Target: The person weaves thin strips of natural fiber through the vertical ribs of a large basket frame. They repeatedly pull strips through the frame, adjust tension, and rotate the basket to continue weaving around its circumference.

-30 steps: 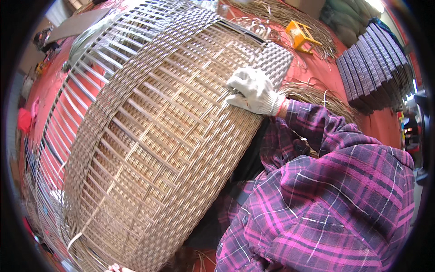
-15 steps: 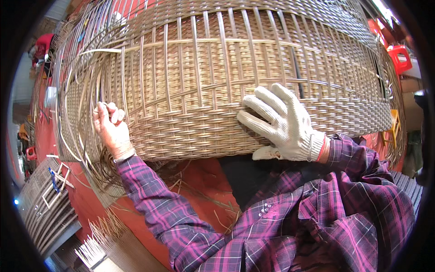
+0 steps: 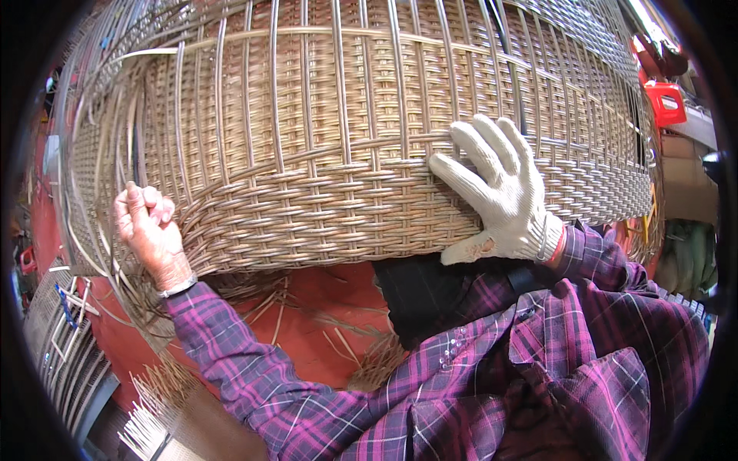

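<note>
A large brown wicker piece (image 3: 307, 219) lies across in front of me, with a tight woven band along its near side and bare upright stakes above it. My right hand (image 3: 503, 188), in a whitish knitted glove, rests flat on this band with its fingers spread and its thumb by the lower edge. At the left end my bare left hand (image 3: 150, 230) is closed, fingers curled and thumb pressed against them. What it grips is too small to make out. Loose wicker strands (image 3: 111, 161) bunch up around that hand. A pale strand (image 3: 307, 31) crosses the stakes higher up.
Loose cut strands (image 3: 269, 300) lie on the red floor (image 3: 330, 288) below the wicker. A bundle with pale stick ends (image 3: 150, 411) is at the lower left, near a stack of curved frames (image 3: 54, 361). A red plastic stool (image 3: 666, 104) stands at the far right.
The view has shifted, and the wicker fills more of it. My closed left hand has moved left and slightly down. My gloved right hand stays flat on the band, a little farther right.
</note>
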A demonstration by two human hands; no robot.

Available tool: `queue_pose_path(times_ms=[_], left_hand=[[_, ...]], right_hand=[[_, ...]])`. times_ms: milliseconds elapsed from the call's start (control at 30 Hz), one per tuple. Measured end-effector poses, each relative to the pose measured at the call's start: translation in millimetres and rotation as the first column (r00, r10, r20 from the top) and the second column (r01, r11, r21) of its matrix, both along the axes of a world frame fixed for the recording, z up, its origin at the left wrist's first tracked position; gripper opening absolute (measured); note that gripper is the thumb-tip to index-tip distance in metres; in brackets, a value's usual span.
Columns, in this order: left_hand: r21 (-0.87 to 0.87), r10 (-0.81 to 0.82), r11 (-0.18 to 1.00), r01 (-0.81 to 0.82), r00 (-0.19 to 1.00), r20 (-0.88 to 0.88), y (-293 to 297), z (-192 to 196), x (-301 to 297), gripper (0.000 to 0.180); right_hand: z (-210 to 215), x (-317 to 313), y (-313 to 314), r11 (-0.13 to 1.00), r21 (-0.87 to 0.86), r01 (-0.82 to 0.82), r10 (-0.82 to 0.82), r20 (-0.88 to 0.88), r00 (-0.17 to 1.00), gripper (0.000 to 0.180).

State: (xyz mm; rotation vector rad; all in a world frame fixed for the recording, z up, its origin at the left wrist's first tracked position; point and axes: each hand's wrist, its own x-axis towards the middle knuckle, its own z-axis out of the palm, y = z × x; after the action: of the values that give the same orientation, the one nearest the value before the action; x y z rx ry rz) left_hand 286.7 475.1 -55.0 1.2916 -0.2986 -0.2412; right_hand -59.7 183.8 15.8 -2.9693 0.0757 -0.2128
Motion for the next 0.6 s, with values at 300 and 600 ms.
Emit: queue_pose_path(times_ms=[300, 600], left_hand=[[0.168, 0.142, 0.97, -0.176, 0.97, 0.198, -24, 10, 14, 0.02], [0.417, -0.261, 0.867, -0.272, 0.464, 0.847, -183, 49, -118, 0.035]], right_hand=[[15, -26, -42, 0.986, 0.164, 0.027, -0.058, 0.193, 0.98, 0.09], [-7, -129, -110, 0.811, -0.051, 0.583, -0.555, 0.25, 0.794, 0.082]])
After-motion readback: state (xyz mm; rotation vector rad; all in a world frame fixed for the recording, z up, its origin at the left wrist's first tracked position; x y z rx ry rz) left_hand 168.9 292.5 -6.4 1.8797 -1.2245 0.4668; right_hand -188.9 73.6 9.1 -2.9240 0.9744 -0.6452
